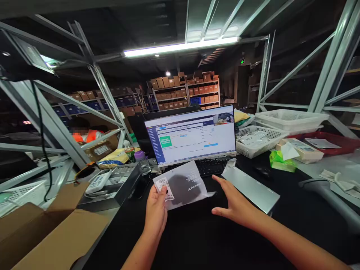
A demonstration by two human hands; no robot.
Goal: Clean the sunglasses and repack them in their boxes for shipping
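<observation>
Over the desk, pouch pinched by left fingers, long axis left-to-right, right fingers spread

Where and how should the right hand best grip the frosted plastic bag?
Probably the right edge of the frosted plastic bag, pinched from the right side: the left hand grips the labelled left end, the thin bag spreads flat, and the open right hand faces that free edge.
</observation>
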